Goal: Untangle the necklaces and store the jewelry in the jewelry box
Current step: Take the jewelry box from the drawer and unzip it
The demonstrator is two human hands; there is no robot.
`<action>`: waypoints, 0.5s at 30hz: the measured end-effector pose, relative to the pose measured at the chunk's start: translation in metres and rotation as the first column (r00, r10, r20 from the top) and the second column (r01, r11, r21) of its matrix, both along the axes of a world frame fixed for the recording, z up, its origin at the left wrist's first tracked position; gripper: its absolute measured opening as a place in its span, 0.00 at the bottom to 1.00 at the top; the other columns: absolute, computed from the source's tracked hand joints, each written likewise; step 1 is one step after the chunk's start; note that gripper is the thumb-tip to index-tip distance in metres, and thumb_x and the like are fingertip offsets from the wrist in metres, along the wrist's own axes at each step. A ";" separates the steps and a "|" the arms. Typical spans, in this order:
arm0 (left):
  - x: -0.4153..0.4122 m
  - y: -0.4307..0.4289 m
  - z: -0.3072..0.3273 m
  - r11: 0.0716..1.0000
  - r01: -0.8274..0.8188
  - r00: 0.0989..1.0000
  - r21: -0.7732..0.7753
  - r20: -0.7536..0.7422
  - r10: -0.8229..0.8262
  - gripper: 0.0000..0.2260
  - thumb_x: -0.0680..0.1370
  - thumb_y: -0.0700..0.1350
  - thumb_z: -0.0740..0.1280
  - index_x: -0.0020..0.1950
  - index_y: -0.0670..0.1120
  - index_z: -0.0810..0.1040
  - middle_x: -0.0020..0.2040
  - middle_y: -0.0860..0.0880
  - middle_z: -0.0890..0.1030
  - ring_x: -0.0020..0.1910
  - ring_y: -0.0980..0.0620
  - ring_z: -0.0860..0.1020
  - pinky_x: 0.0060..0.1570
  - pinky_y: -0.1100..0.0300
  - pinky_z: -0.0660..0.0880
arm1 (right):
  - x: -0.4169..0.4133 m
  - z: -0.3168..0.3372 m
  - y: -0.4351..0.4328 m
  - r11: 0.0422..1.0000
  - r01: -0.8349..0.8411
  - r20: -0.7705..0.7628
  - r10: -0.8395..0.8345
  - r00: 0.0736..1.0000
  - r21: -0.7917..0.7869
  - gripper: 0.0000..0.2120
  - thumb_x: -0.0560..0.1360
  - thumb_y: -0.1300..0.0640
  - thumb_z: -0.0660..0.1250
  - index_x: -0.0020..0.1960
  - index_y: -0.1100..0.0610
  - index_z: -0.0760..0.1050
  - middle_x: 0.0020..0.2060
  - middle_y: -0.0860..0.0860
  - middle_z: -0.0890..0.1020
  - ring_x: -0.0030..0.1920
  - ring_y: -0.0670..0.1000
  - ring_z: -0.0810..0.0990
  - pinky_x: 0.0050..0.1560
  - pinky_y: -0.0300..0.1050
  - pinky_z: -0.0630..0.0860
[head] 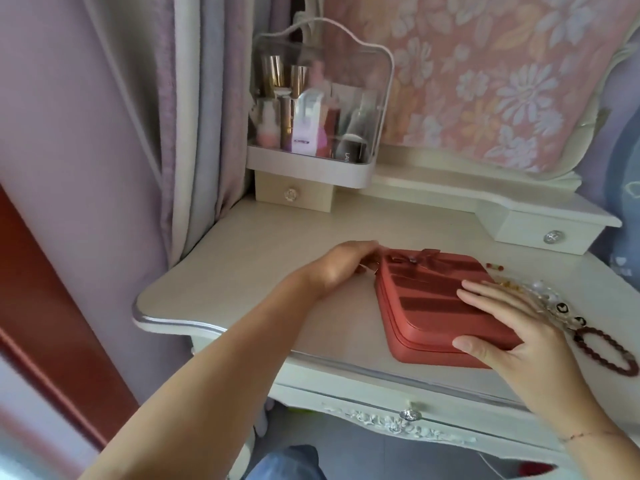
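Left hand (341, 263) curled, right hand (512, 327) flat

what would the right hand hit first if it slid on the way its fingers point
Probably the bow on the jewelry box lid, which the right hand lies flat on; the left hand at the far corner sits beyond.

Coral-red jewelry box (433, 299), darker red stripes; cream dressing table (263, 271); dark reddish-brown bead bracelet (607, 353); pink floral cloth (485, 81).
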State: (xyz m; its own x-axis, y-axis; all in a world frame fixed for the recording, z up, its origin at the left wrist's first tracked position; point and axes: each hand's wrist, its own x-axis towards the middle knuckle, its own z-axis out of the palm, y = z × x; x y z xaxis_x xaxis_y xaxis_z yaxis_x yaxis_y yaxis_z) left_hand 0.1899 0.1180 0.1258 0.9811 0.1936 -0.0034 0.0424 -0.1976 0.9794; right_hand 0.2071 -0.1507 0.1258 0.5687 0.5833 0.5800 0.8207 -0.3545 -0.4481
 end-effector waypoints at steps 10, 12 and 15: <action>0.000 0.018 0.008 0.968 0.126 0.991 0.216 -0.072 -0.113 0.09 0.81 0.38 0.64 0.57 0.44 0.81 0.31 0.55 0.81 0.25 0.60 0.74 0.29 0.67 0.66 | -0.002 0.008 -0.002 0.999 -0.033 -0.077 0.030 0.997 -0.038 0.31 0.65 0.28 0.65 0.61 0.44 0.77 0.64 0.35 0.75 0.68 0.38 0.69 0.69 0.30 0.59; 0.000 0.020 0.011 0.963 0.157 0.986 0.219 -0.093 -0.139 0.09 0.79 0.38 0.66 0.58 0.43 0.81 0.35 0.50 0.82 0.25 0.60 0.76 0.28 0.69 0.67 | -0.003 0.009 -0.001 0.999 -0.038 -0.082 0.035 0.996 -0.037 0.29 0.65 0.27 0.64 0.61 0.41 0.77 0.64 0.35 0.75 0.68 0.39 0.69 0.70 0.31 0.59; 0.000 0.021 0.010 0.967 0.146 0.988 0.208 -0.082 -0.132 0.10 0.78 0.37 0.68 0.59 0.41 0.81 0.34 0.47 0.80 0.25 0.59 0.75 0.27 0.69 0.67 | -0.007 0.010 0.000 0.999 -0.040 -0.092 0.037 0.995 -0.028 0.28 0.65 0.28 0.65 0.61 0.38 0.75 0.63 0.34 0.75 0.69 0.38 0.68 0.69 0.29 0.59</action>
